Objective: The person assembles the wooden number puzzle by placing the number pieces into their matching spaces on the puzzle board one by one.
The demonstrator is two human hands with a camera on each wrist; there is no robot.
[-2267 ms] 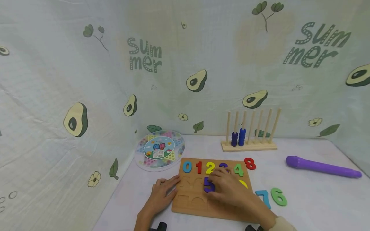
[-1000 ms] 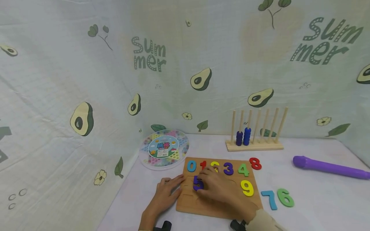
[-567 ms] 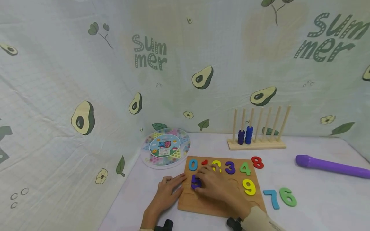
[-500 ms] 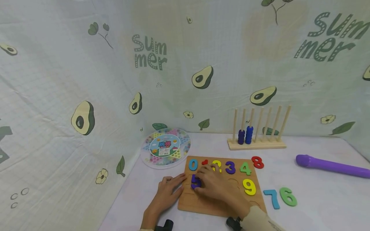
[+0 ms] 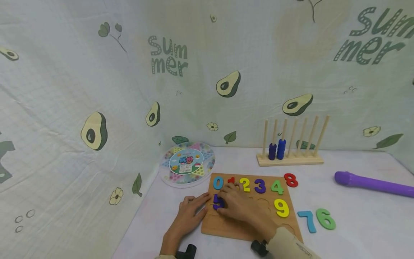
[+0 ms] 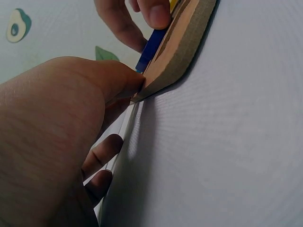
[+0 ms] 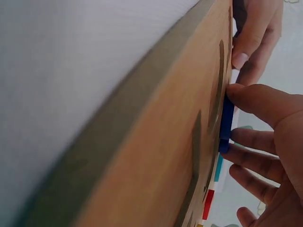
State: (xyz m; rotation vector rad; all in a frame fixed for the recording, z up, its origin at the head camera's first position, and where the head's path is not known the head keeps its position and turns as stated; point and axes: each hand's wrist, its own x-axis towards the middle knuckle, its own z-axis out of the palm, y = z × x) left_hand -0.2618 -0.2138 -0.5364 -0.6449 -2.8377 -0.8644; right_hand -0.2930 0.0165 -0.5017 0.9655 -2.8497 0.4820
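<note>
A wooden number puzzle board [image 5: 223, 227] lies on the white table. My right hand [image 5: 238, 204] pinches a purple number 5 [image 5: 217, 207] at the left of the board's second row. In the right wrist view, the thumb and fingertips meet the edges of this piece [image 7: 227, 118], which looks flat against the board. My left hand [image 5: 190, 213] rests at the board's left edge, its thumb and fingers touching the rim. Blue 0 [image 5: 218, 183], yellow 2 [image 5: 246, 185], purple 3 [image 5: 260, 186] and green 4 [image 5: 277, 187] sit in the top row; red 1 is partly hidden.
A yellow 9 [image 5: 281, 208] lies on the board's right side. Beside the board are a red 8 [image 5: 291, 180], a blue 7 [image 5: 308, 221] and a green 6 [image 5: 326, 219]. Farther back stand a peg abacus [image 5: 291, 160], a round game box [image 5: 187, 163] and a purple stick [image 5: 372, 182].
My right hand has carried the 5 left from the board's middle to the left of the second row, uncovering 3 and 9. The left hand stays at the edge. The view has shifted slightly.
</note>
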